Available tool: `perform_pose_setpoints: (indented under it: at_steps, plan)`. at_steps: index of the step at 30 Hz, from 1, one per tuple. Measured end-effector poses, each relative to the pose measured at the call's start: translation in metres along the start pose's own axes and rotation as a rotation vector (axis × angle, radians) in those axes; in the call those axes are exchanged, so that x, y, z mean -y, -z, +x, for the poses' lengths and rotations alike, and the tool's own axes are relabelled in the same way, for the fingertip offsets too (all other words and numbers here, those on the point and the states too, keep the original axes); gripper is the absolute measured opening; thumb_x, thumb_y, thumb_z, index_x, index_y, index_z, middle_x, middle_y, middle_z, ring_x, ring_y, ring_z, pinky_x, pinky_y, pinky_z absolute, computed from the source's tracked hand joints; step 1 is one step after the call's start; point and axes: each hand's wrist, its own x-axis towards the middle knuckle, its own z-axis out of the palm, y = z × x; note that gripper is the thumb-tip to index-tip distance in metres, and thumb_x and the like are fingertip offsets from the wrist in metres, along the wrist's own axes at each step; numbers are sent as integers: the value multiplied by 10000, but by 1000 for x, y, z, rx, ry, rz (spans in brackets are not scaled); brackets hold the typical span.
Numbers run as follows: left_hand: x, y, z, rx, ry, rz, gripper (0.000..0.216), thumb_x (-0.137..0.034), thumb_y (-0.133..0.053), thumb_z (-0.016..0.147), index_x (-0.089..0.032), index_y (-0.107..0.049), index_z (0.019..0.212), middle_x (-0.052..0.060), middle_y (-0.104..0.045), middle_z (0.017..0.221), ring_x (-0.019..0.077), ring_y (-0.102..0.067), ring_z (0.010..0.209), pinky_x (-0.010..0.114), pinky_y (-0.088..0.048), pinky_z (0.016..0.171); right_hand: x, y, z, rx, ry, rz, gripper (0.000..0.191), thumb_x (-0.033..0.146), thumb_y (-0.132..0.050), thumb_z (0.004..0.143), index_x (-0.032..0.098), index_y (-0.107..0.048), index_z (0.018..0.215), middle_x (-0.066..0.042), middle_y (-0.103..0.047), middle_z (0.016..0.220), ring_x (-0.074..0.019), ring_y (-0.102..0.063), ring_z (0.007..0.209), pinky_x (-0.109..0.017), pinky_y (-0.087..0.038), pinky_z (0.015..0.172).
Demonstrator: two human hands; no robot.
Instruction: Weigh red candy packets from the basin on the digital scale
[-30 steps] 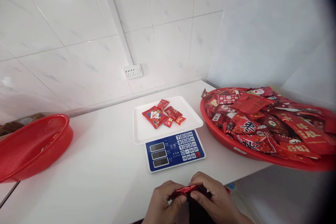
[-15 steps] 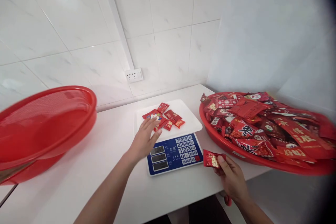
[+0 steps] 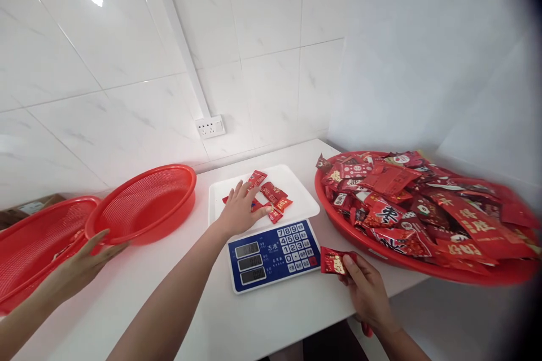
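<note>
One packet (image 3: 332, 261) juts from pinching right fingers (image 3: 354, 268); left fingers (image 3: 242, 190) spread over more packets (image 3: 274, 192).

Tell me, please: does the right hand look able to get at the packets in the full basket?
Probably yes: the right hand is close beside the basket, the heaped packets lie uncovered, and nothing visible blocks the way. However, it holds a small packet, which may hinder grasping.

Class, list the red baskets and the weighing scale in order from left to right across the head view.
Far-left red basket, cut off by the picture's edge → second red basket → blue-and-white weighing scale → large red basket heaped with packets.
</note>
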Motion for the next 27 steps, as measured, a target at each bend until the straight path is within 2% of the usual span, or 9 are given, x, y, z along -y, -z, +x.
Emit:
perform_pose_setpoints:
  at_steps: [3, 5, 8, 13, 15, 19, 21, 24, 27]
  plan:
    - [-8, -6, 27, 80, -24, 41, 838, -744, -362, 708, -279, -244, 1395, 83, -114, 1513, 341, 20, 1369, 567, -66, 1073, -5, 2, 0, 18, 29, -45, 363, 525, -614, 708, 186, -540, 599, 10, -485, 535, -117, -419, 502, -245, -374, 465]
    - [-9, -7, 40, 149, -33, 65, 839, -757, -370, 689, -290, -281, 1381, 78, -134, 1510, 354, -5, 1367, 586, -55, 1063, -7, 3, 0, 33, 38, -74, 366, 527, -592, 729, 184, -539, 611, 11, -483, 542, -117, -417, 509, -243, -369, 472]
    - [-6, -3, 47, 197, -39, 67, 748, -716, -361, 726, -286, -363, 1337, 70, -266, 1470, 335, -159, 1350, 579, -121, 1059, -8, 5, -1, 71, 43, -127, 370, 520, -561, 761, 181, -532, 615, 13, -477, 550, -115, -419, 517, -238, -361, 482]
    - [3, 3, 40, 120, -73, 59, 579, -594, -364, 799, -261, -459, 1264, 55, -379, 1408, 255, -300, 1301, 461, -246, 1060, -6, 6, -1, 107, 67, -167, 371, 514, -538, 780, 177, -535, 624, 8, -479, 562, -119, -431, 527, -240, -367, 492]
    - [1, 1, 38, 84, -46, 34, 615, -605, -295, 822, -249, -400, 1313, 73, -342, 1428, 249, -292, 1308, 446, -252, 1057, -5, 5, -1, 105, 68, -175, 376, 519, -537, 778, 178, -531, 618, 9, -476, 556, -119, -431, 524, -238, -366, 488]
    - [-13, -9, 39, 102, -1, 59, 766, -710, -280, 764, -286, -225, 1399, 123, -223, 1476, 325, -155, 1355, 564, -158, 1045, -4, 4, -1, 100, 66, -202, 386, 532, -535, 773, 179, -527, 615, 7, -480, 552, -121, -434, 519, -240, -368, 485]
    - [-19, -16, 41, 120, -13, 117, 760, -724, -296, 747, -299, -283, 1377, 128, -229, 1471, 350, -111, 1358, 595, -137, 1031, -4, 4, -2, 97, 69, -210, 387, 537, -536, 770, 181, -527, 619, 8, -482, 552, -122, -435, 518, -242, -368, 485]
    - [-21, -22, 42, 82, -41, 188, 645, -673, -269, 793, -275, -461, 1263, 121, -313, 1428, 348, -172, 1337, 567, -189, 1024, -5, 5, -2, 105, 82, -230, 390, 538, -529, 774, 183, -520, 613, 7, -480, 552, -125, -437, 522, -243, -367, 490]
    - [-17, -19, 43, 38, -53, 157, 574, -608, -268, 836, -267, -472, 1250, 95, -347, 1410, 313, -245, 1311, 510, -238, 1029, -4, 5, -2, 115, 86, -249, 392, 540, -518, 781, 184, -529, 619, 6, -483, 551, -126, -439, 525, -244, -365, 493]
